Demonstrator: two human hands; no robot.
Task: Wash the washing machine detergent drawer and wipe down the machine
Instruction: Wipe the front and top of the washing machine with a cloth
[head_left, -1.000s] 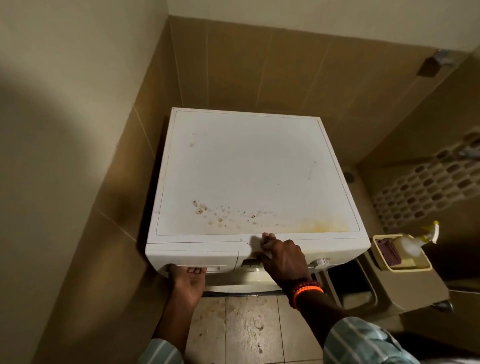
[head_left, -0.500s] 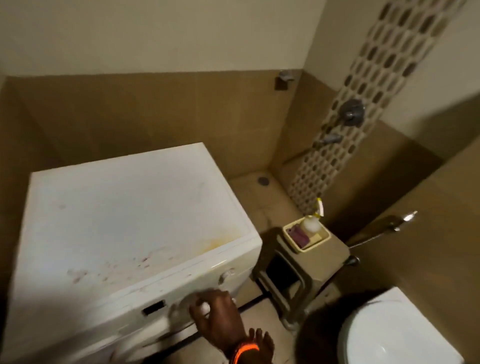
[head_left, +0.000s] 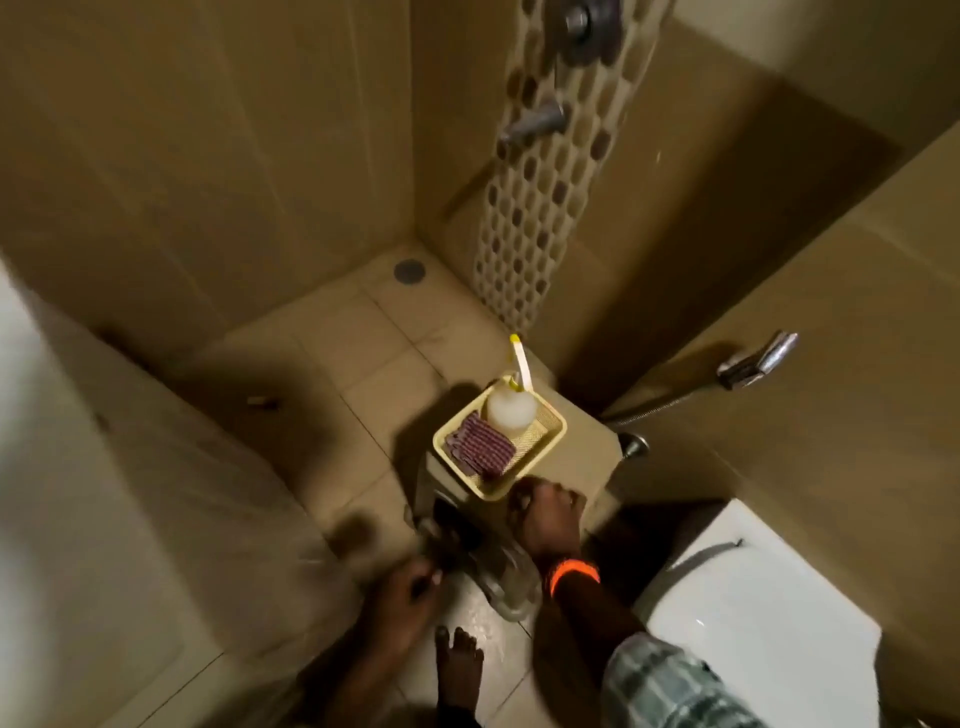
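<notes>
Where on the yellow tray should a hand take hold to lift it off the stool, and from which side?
Grip the yellow tray by its raised rim at the near corner, coming from the person's side, where the right hand already is. The spray bottle stands at the far end and the striped cloth lies at the left, so lift level to keep the bottle upright.

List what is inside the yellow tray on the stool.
The yellow tray holds a folded striped cloth and a whitish spray bottle beside it. A mesh-patterned floor shows around them; whatever lies beneath the cloth and bottle is covered.
</notes>
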